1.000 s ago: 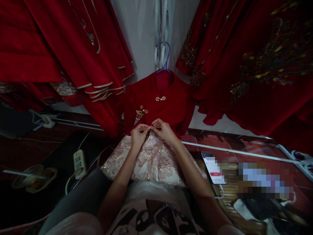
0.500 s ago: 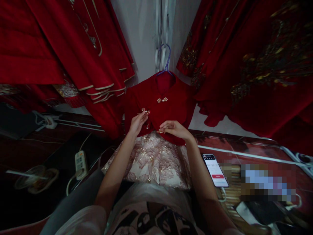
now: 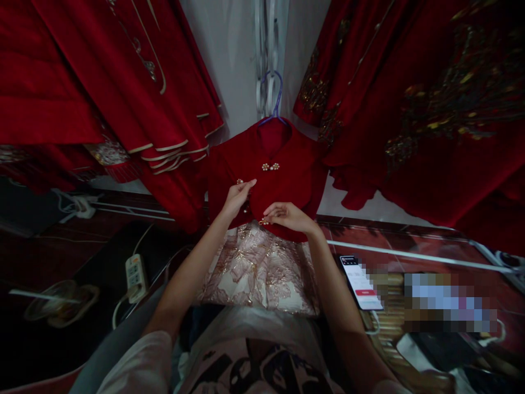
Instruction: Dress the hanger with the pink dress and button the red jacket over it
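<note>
A red jacket [image 3: 287,189] hangs in front of me on a blue hanger [image 3: 277,101]. Its top pearl clasp [image 3: 270,167] is joined at the chest, while the front parts below it. My left hand [image 3: 238,198] is closed, thumb and fingers pinching the jacket's front edge; it partly covers another pearl clasp [image 3: 240,181]. Lower down, my right hand [image 3: 289,216] has its fingers bent around a pearl clasp [image 3: 263,222] by the jacket's lower front edge. Pale patterned fabric with gold threads [image 3: 258,268] lies across my lap, under the jacket's hem.
Red garments [image 3: 164,109] hang on the left, and embroidered red garments [image 3: 410,120] on the right. A phone [image 3: 361,282] lies on a slatted bamboo surface [image 3: 388,312]. At left are a power strip [image 3: 135,278] and a clear bowl [image 3: 51,301]. A white rail [image 3: 410,256] runs along the floor.
My left hand has moved slightly up and right, from the left-side clasp to the jacket's front edge, its fingers now pinched. My right hand stays at the lower clasp. The view has shifted slightly.
</note>
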A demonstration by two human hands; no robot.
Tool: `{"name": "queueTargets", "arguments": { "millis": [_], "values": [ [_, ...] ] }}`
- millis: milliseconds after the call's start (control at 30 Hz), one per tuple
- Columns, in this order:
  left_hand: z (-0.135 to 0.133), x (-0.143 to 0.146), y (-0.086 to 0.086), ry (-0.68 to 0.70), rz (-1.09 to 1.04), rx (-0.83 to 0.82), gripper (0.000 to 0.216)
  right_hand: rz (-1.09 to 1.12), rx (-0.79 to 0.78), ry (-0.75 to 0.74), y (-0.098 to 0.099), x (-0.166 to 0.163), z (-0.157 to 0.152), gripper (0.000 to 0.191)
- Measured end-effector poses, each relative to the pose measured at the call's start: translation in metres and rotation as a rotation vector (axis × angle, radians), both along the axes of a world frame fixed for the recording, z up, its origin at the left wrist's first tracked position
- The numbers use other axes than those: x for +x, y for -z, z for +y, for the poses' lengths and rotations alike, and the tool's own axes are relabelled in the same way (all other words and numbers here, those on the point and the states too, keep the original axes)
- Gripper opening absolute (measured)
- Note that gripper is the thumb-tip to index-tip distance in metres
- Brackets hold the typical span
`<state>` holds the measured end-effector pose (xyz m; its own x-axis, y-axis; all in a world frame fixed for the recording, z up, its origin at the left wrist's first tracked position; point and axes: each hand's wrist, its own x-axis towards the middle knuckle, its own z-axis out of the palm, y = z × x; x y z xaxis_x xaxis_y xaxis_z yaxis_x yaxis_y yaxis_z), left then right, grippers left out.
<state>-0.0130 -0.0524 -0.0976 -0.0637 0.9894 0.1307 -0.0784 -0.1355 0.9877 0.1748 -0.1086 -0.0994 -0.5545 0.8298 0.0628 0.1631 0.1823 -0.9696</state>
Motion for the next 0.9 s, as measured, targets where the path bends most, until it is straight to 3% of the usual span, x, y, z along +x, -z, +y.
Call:
{"name": "queueTargets", "arguments": {
  "millis": [200, 367, 600, 767, 900],
  "values": [
    [0.015, 0.018, -0.039, 0.022, 0.647, 0.509, 0.022, -0.032, -0.093, -0.135, -0.006, 0.016, -0.003, 0.023],
    [0.023, 0.027, -0.059, -0.027, 1.16, 0.684, 0.021, -0.034, -0.089, -0.137, -0.006, 0.026, -0.003, 0.023],
    [0.029, 0.021, -0.079, 0.039, 1.347, 0.846, 0.02, -0.026, -0.073, -0.129, -0.003, 0.026, -0.002, 0.022],
    [0.031, 0.017, -0.083, 0.132, 1.326, 0.902, 0.018, -0.053, -0.017, -0.056, 0.0, 0.014, -0.002, 0.02],
    [0.031, 0.015, -0.083, 0.12, 1.278, 0.915, 0.019, -0.07, 0.051, 0.019, 0.0, 0.003, 0.0, 0.023]
  ]
}}
